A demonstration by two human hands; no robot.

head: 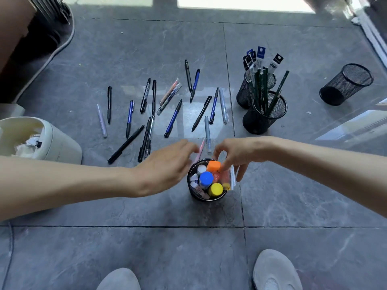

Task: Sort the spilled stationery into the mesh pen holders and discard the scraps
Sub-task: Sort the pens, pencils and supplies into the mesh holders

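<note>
right grip (pixel 236 152) seems to pinch the packet (pixel 230 177) in the crammed holder (pixel 210 199), left grip (pixel 167 164) slack; a tug could tip it.

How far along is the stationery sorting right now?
Done: green pencils and packaged refills stand in two black mesh holders; paper scraps lie in the white bin. In hand: right hand grips a clear plastic packet in the near mesh holder; left hand hovers open. Left: many loose pens on the floor, fourth holder empty.
</note>
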